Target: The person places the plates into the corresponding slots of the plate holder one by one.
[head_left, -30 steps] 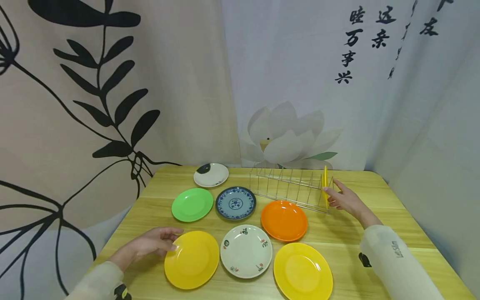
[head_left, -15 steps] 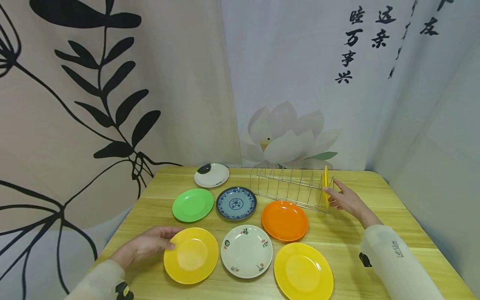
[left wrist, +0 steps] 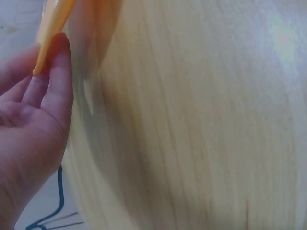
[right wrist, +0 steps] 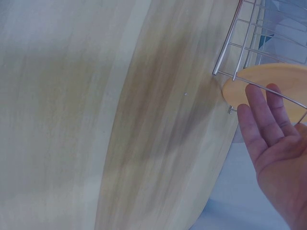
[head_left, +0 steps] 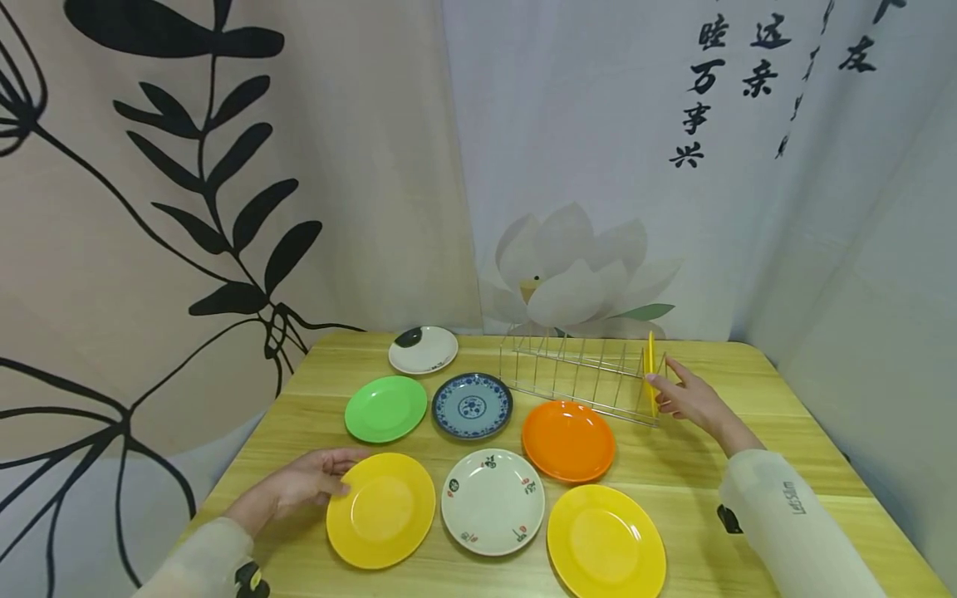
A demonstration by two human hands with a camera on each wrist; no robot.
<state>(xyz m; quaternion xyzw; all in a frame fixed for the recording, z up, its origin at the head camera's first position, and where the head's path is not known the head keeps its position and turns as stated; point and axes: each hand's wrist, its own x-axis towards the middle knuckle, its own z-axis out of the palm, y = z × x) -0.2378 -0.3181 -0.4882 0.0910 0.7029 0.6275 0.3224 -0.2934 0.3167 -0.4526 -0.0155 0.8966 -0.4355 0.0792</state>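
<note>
Plate (head_left: 385,515), yellow, is pinched by the left hand (head_left: 302,486), fingers (left wrist: 59,86) partly hidden; whether upright plate (head_left: 650,357) in rack (head_left: 576,360), beyond orange plate (head_left: 569,442), is gripped by loosely bent right hand (head_left: 699,404) is unclear.

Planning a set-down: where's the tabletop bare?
Bare wooden tabletop: right of the right pale fabric sleeve; between that sleeve and the round orange plate. Crowded: centre, where the round white floral plate nearly meets the orange one.
</note>
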